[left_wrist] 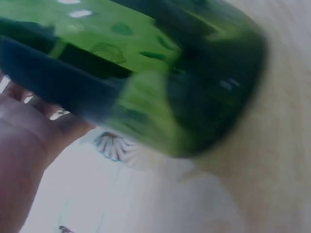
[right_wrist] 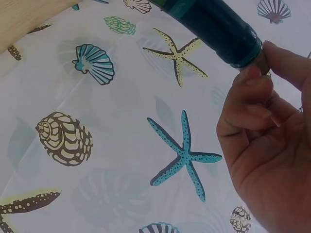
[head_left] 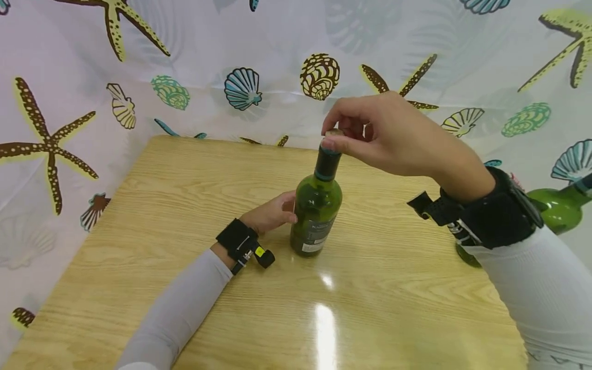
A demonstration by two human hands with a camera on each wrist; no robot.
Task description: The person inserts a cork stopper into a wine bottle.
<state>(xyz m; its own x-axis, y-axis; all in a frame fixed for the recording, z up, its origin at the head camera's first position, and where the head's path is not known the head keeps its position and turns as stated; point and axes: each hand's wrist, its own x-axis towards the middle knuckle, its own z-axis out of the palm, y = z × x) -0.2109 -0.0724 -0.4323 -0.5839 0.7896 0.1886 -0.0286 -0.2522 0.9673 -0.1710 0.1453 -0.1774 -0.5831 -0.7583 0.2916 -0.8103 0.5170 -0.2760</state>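
A green glass wine bottle (head_left: 319,198) with a dark label and dark neck sleeve stands on the wooden table, leaning slightly in the head view. My left hand (head_left: 270,212) holds its lower body, thumb at the near side and the other fingers partly hidden behind the glass. In the left wrist view, the bottle (left_wrist: 146,73) fills the upper part, blurred. At the bottle's mouth, my right hand (head_left: 390,131) pinches a cork (head_left: 334,132) between thumb and fingers. The right wrist view shows this cork (right_wrist: 263,63) right at the rim of the neck.
Another green bottle (head_left: 557,209) is at the table's right side, partly hidden behind my right wrist and forearm. A white cloth (head_left: 277,31) printed with shells and starfish hangs along the back and left of the wooden table (head_left: 208,174).
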